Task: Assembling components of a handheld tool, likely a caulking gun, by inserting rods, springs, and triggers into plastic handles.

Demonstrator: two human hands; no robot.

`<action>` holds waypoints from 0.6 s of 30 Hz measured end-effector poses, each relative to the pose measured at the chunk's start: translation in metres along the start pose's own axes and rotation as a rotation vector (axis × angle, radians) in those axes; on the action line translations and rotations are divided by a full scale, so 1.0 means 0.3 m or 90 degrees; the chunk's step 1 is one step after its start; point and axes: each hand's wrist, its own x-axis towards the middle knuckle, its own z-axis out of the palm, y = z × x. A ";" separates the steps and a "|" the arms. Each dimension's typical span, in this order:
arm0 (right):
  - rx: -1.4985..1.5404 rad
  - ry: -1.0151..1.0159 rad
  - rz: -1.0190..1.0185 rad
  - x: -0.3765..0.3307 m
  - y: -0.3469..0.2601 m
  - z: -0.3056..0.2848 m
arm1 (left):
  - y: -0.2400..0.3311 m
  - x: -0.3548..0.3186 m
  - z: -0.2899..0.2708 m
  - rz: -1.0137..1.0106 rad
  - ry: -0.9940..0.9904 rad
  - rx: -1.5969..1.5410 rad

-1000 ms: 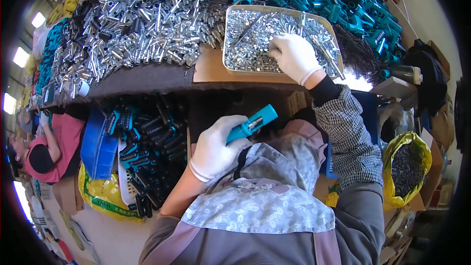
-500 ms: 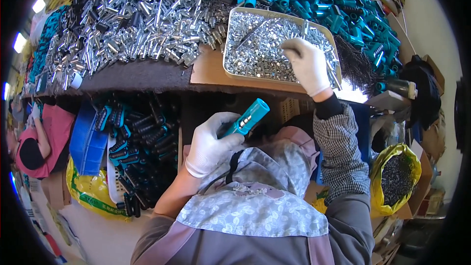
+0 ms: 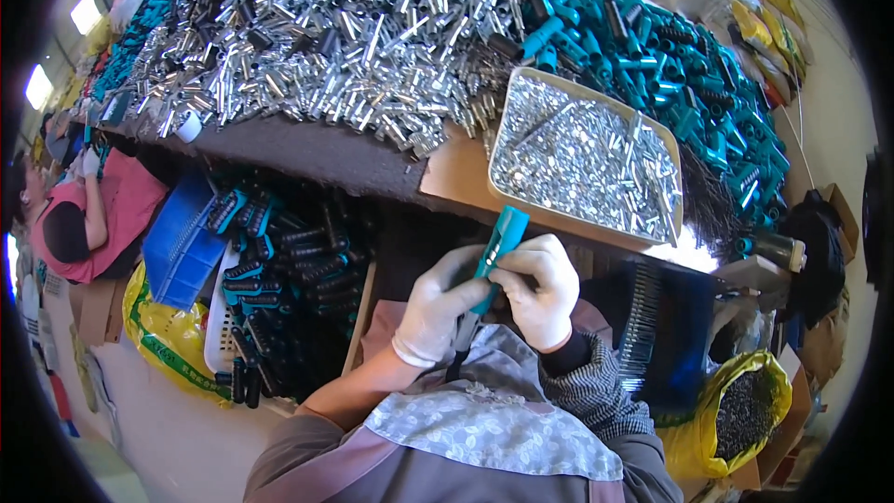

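Note:
In front of my chest, my left hand (image 3: 436, 312), in a white glove, is wrapped round a teal plastic handle housing (image 3: 507, 231), a hollow tube tilted with its open end up and away. Some shiny metal shows in a slot in the housing's side. My right hand (image 3: 545, 291), gloved too, has thumb and forefinger pinched against that slot; whatever lies between the fingertips is too small and hidden to make out. Beyond both hands, a shallow cream tray (image 3: 500, 135) on the bench holds many small silver metal pieces (image 3: 568, 163).
Silver metal tubes (image 3: 345, 47) are heaped across the bench, with teal housings (image 3: 652, 65) piled to their right. Below the bench's left side are black-and-teal handles (image 3: 307, 261) and a blue bin (image 3: 182, 247). At right stands a yellow sack (image 3: 708, 424). Another person (image 3: 88, 214) works at far left.
My right hand has come back from the tray to the teal housing and now pinches at its slot. The housing has tipped more upright in my left hand. The whole view has shifted.

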 end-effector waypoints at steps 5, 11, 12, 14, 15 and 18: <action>0.468 0.049 0.467 -0.050 -0.008 0.048 | 0.022 -0.004 -0.037 0.022 0.009 0.116; 0.423 -0.065 0.531 0.077 -0.076 0.057 | 0.097 0.006 -0.101 0.106 -0.026 0.321; 0.376 -0.156 0.511 0.114 -0.075 0.050 | 0.089 0.012 -0.114 0.105 -0.028 0.317; 0.291 -0.288 0.456 0.175 -0.057 0.045 | 0.075 0.019 -0.138 0.020 -0.016 0.187; 0.185 -0.363 0.337 0.224 -0.045 0.041 | 0.096 0.022 -0.143 0.040 -0.034 0.123; -0.179 -0.534 -0.026 0.464 -0.010 0.066 | 0.094 0.038 -0.219 -0.009 -0.016 -0.192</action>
